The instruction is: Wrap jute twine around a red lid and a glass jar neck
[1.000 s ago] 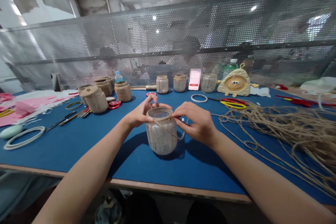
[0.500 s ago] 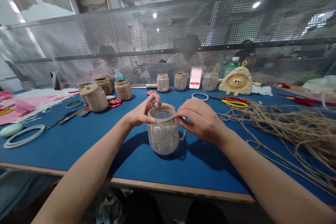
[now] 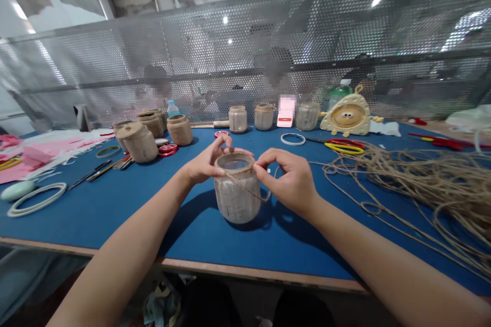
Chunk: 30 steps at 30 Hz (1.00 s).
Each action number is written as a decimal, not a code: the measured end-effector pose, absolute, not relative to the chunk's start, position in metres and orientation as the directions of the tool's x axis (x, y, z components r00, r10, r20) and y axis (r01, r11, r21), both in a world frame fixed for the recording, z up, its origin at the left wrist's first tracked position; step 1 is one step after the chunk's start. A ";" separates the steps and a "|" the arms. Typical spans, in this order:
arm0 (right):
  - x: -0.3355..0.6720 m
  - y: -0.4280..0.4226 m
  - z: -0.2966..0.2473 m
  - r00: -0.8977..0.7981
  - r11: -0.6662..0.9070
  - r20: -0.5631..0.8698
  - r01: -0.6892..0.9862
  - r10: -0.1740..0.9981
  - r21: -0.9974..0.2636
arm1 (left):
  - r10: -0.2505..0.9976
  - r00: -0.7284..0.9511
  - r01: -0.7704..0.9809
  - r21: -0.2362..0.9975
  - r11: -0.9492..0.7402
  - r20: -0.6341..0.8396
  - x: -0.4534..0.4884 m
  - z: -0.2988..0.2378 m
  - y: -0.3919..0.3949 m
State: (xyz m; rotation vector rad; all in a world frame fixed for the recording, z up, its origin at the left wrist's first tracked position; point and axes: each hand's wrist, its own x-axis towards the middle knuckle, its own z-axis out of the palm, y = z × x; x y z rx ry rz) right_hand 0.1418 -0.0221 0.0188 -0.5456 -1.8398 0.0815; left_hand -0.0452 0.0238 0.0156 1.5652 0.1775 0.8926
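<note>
Jute twine (image 3: 245, 183) loops the neck of a glass jar (image 3: 237, 202), which stands on the blue table (image 3: 115, 214). Head view: mid-wrap, we steady the rim with our left hand (image 3: 203, 163) and pinch twine in our right hand (image 3: 287, 181). Loose twine pile (image 3: 425, 184) lies right, scissors (image 3: 344, 147) beyond, lidded jars (image 3: 138, 144) left.
</note>
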 end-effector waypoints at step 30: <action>0.140 -0.028 0.018 -0.336 0.885 0.910 0.462 0.242 -0.065 | 0.575 0.681 -0.361 0.891 -0.276 0.454 -0.050 0.016 0.029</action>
